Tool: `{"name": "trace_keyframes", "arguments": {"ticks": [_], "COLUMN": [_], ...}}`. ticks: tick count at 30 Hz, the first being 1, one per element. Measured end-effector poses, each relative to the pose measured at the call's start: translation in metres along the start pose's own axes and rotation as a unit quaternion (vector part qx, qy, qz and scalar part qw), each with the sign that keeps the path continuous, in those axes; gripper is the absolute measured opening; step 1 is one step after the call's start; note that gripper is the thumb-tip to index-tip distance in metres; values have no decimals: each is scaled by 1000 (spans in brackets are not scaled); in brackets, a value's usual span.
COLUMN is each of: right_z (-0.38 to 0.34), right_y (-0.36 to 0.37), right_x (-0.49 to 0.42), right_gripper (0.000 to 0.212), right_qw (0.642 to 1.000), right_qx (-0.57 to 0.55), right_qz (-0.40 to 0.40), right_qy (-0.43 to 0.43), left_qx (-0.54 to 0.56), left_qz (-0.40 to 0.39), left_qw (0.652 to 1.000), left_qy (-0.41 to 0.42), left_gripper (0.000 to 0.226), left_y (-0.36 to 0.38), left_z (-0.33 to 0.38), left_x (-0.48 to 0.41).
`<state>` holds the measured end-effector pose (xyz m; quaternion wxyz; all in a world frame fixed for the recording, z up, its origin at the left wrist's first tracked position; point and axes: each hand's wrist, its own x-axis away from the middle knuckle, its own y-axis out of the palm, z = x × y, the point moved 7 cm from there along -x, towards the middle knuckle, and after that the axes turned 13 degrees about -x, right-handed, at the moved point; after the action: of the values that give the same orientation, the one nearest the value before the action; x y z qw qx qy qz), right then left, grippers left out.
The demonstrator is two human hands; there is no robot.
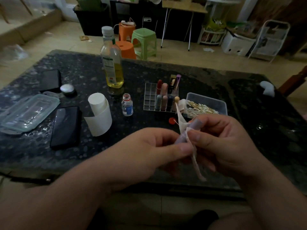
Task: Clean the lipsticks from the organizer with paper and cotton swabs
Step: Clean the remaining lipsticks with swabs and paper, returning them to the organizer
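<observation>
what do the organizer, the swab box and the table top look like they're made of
Organizer: clear rigid plastic, probably acrylic, glossy; its grid walls show through. Swab box: cloudy translucent plastic, softer looking, rounded rim. Table top: dark speckled stone, perhaps granite, polished; it mirrors highlights.

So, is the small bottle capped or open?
Open: the small bottle shows a bare neck; a red cap lies apart.

Organizer (pixel 150 98) stood on the table (pixel 249 130), lipsticks (pixel 164 90) in its right cells. Swab box (pixel 206 98) just right, small bottle (pixel 127 105) just left, paper roll (pixel 99 112) beyond, tall bottle (pixel 112 63) behind-left. In front, left hand (pixel 149 151) and right hand (pixel 224 146) held a lipstick (pixel 181 138) in paper (pixel 181 120).
</observation>
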<state>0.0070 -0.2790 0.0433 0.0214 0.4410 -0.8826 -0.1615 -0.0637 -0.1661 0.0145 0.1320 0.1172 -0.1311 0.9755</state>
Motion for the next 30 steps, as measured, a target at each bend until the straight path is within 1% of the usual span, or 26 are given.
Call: {"name": "trace_keyframes", "arguments": {"ticks": [1, 2, 3, 4, 6, 8, 9, 10, 11, 12, 13, 14, 15, 16, 17, 18, 19, 21, 22, 23, 25, 26, 27, 28, 29, 30], "right_z": [1, 2, 2, 3, 3, 2, 1, 1, 1, 1, 0, 0, 0, 1, 3, 5, 7, 7, 7, 6, 6, 5, 5, 5, 4, 4], "right_y": [-2, -4, -5, -6, -7, -8, -8, -7, -6, -7, -9, -11, -13, -14, -14, -15, -17, -20, -20, -20, -19, -17, -16, -15, -15, -15], "right_x": [0, -1, -1, -1, -1, -1, 0, 0, 0, 0, 0, 1, 1, 1, 1, 1, 1, 2, 2, 2, 1, 2, 2, 2, 2, 2], "right_gripper": [11, 11, 11, 11, 9, 8, 8, 11, 15, 17, 18, 18, 19, 20, 23, 25, 27, 26, 25, 25, 21, 19, 19, 20, 21, 21], "right_qw": [1000, 1000, 1000, 1000, 1000, 998, 997, 995, 994, 994, 993, 994, 995, 997, 998, 999, 998, 998, 998, 998, 996, 995, 995, 994, 994, 995], "right_qx": [1, 2, 1, 1, 13, 46, 65, 82, 92, 94, 91, 81, 65, 48, 34, 26, 23, 16, 13, 15, 32, 33, 30, 27, 26, 20], "right_qz": [6, 7, 6, 6, 18, 37, 43, 47, 50, 55, 63, 71, 72, 64, 52, 47, 50, 63, 66, 67, 82, 91, 97, 101, 101, 98], "right_qy": [-1, -1, -1, 0, 0, -6, -10, -15, -19, -25, -30, -31, -26, -19, -10, 1, 8, 8, 7, 7, 4, 0, -4, -7, -10, -11], "left_qx": [56, 78, 68, 42, -53, -153, -185, -208, -221, -228, -228, -211, -174, -120, -63, -22, -1, -12, -39, -80, -157, -181, -196, -202, -199, -180], "left_qz": [-40, -56, -49, -26, 41, 133, 185, 228, 253, 260, 247, 213, 157, 89, 32, -4, -19, 1, 34, 78, 185, 234, 263, 273, 262, 226], "left_qw": [998, 995, 996, 999, 998, 979, 965, 951, 942, 938, 941, 953, 971, 988, 997, 1000, 1000, 1000, 999, 994, 970, 955, 944, 940, 943, 957], "left_qy": [-5, -1, 3, 7, 7, 6, 9, 18, 26, 34, 40, 43, 37, 32, 25, 19, 15, 13, 14, 15, 15, 23, 32, 40, 42, 37], "left_gripper": [30, 32, 32, 31, 27, 15, 14, 18, 22, 24, 23, 21, 18, 20, 27, 32, 33, 30, 28, 24, 17, 20, 24, 27, 28, 26], "left_y": [4, 5, 4, 1, -5, -10, -12, -14, -14, -15, -15, -15, -13, -8, -3, 1, 4, 3, 0, -3, -9, -9, -8, -7, -8, -8], "left_z": [-2, -4, -4, -4, 0, 7, 11, 14, 16, 15, 14, 12, 8, 6, 3, 2, 2, 4, 5, 8, 11, 14, 15, 15, 14, 10], "left_x": [-1, -3, -4, -6, -6, -3, 1, 4, 5, 5, 3, 0, -3, -6, -7, -7, -7, -8, -9, -8, -4, -1, 1, 0, -2, -6]}}
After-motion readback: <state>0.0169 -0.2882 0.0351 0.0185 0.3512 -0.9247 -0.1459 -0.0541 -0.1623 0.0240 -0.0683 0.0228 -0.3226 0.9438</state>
